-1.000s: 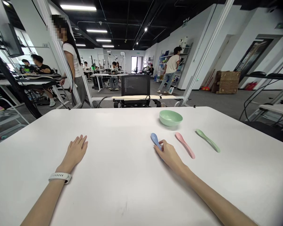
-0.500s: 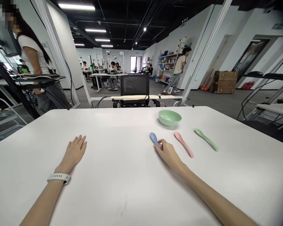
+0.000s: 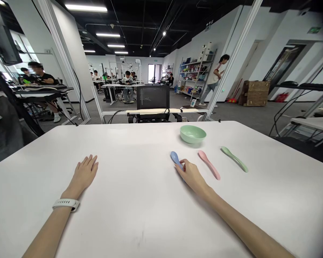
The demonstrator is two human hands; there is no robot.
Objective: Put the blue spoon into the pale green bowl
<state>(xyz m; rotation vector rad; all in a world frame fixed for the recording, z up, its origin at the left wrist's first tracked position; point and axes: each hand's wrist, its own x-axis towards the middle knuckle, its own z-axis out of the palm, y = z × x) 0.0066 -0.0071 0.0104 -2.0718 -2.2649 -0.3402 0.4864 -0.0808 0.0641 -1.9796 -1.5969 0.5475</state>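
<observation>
Pale blue plastic spoon (image 3: 174,156) lies on your broad white table (image 3: 129,218), right of centre, with your right hand (image 3: 192,178) closed over its handle, leaving only the scoop showing. Your left hand (image 3: 83,175) rests open and flat. A mint-green bowl (image 3: 193,134), pink plastic spoon (image 3: 209,165) and green plastic spoon (image 3: 234,159) sit farther right and beyond.

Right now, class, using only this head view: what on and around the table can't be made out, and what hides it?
Handle of the blue spoon: hidden under the right hand, so the grip can't be told.
Bottom of the green bowl: hidden by its near wall.
Most of the person at far left: cut off by the picture's left edge.
Items on the shelves at the back: too small to identify.
</observation>
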